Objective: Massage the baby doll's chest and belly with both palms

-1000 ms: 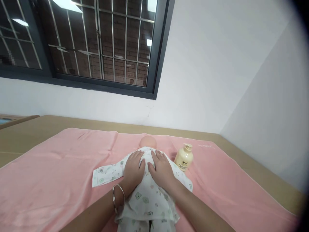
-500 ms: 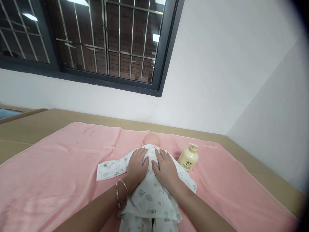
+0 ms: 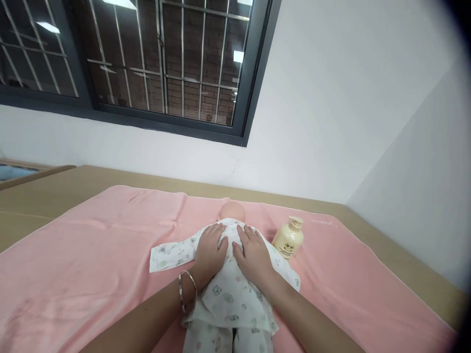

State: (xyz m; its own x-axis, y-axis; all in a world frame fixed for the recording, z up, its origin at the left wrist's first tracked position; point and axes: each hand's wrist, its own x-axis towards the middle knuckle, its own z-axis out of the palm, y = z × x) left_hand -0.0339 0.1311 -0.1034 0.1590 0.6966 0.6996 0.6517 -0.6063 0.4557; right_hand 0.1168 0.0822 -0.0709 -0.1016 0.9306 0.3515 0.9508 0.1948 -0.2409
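Note:
A baby doll (image 3: 232, 212) lies on a pink blanket (image 3: 121, 230), its bald head pointing away from me and its face out of sight. It wears a white printed top (image 3: 235, 299) and matching trousers (image 3: 209, 338). My left hand (image 3: 211, 249) rests flat on the left side of the doll's upper back, a bangle around the wrist. On the right side lies my right hand (image 3: 253, 255), also flat, with fingers extended. Both hands touch the cloth and hold nothing. One sleeve (image 3: 171, 255) stretches out to the left.
Just right of the doll stands a pale yellow pump bottle (image 3: 289, 239) on the blanket. The blanket covers a tan surface (image 3: 103, 172) that meets a white wall (image 3: 301, 122). Above is a dark-framed window (image 3: 198, 63) with metal bars.
Both hands keep their places on the doll's back, with barely any visible movement. The whole view has shifted very slightly.

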